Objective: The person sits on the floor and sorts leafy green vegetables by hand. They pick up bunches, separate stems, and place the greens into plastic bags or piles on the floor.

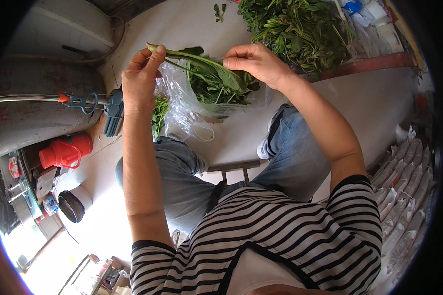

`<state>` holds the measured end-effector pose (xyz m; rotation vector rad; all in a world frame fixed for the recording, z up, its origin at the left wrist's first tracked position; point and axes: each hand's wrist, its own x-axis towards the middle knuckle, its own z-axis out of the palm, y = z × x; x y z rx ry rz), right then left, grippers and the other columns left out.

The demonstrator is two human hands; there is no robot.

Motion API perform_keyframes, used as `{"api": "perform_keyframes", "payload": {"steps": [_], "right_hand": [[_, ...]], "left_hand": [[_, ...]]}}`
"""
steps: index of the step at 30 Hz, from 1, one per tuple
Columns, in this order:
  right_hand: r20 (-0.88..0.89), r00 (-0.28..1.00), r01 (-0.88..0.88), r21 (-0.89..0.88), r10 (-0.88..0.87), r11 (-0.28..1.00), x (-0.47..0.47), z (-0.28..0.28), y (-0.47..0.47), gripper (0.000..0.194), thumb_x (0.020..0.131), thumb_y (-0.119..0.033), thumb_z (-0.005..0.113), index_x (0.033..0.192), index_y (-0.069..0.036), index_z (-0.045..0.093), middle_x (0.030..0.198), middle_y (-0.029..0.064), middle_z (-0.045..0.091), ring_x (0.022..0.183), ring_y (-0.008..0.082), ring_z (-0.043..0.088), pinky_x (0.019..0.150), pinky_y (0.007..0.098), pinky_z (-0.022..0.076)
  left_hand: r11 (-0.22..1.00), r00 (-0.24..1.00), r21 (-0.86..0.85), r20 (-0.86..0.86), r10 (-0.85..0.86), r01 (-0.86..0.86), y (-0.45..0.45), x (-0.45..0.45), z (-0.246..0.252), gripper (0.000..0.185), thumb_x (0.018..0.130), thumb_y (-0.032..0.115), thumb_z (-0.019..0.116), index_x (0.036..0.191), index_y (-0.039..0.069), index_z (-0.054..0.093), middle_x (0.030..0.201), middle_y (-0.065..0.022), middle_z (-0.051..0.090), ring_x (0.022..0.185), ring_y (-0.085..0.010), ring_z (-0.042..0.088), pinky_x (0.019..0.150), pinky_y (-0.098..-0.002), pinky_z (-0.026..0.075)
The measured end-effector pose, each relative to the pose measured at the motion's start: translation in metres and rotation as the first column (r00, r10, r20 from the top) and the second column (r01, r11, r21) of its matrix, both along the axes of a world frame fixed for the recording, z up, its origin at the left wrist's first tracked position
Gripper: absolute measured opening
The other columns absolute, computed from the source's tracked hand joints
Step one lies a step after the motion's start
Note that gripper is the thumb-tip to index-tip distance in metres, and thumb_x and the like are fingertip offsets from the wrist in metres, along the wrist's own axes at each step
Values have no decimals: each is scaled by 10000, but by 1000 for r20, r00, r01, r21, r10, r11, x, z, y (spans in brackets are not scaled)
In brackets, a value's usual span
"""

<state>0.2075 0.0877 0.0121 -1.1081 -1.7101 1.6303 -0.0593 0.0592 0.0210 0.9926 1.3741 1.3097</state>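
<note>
My left hand [144, 75] pinches the pale root end of a long-stemmed leafy green [192, 57] between thumb and fingers. The stems slant rightward to a broad leaf hanging at my right hand [256, 64]. Thumb and forefinger of that hand close together at the upper edge of the leaf; the exact contact is partly hidden. Below the held plant, a clear plastic bag [177, 88] lies on the floor, with a heap of loose greens [210, 86] in its mouth. A smaller bunch of greens [160, 112] shows beside my left forearm.
A large pile of greens [295, 37] lies at the upper right behind a reddish-brown bar [369, 66]. Left are a folded mop [113, 110], a red thermos flask [66, 151] and a black-lined bucket [74, 204]. Stacked plastic-wrapped packs [402, 188] stand right.
</note>
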Motion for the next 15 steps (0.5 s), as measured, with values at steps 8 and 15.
{"api": "perform_keyframes", "payload": {"steps": [8, 15], "right_hand": [[-133, 991, -23, -201, -4, 979, 3, -2, 4, 229, 878, -246, 687, 962, -37, 726, 869, -9, 677, 844, 83, 579, 814, 234, 437], [-41, 999, -36, -96, 32, 995, 1, -2, 3, 248, 874, -271, 691, 953, -37, 712, 858, -13, 660, 810, 71, 557, 755, 231, 428]], "left_hand": [[998, 997, -12, 29, -66, 66, -3, -9, 4, 229, 889, 245, 732, 942, 25, 698, 731, 29, 613, 611, -32, 456, 545, -198, 336], [995, 996, -56, -3, -86, 86, -5, -6, 5, 218, 897, 239, 716, 918, 24, 691, 732, 31, 607, 584, -32, 437, 532, -196, 330]]}}
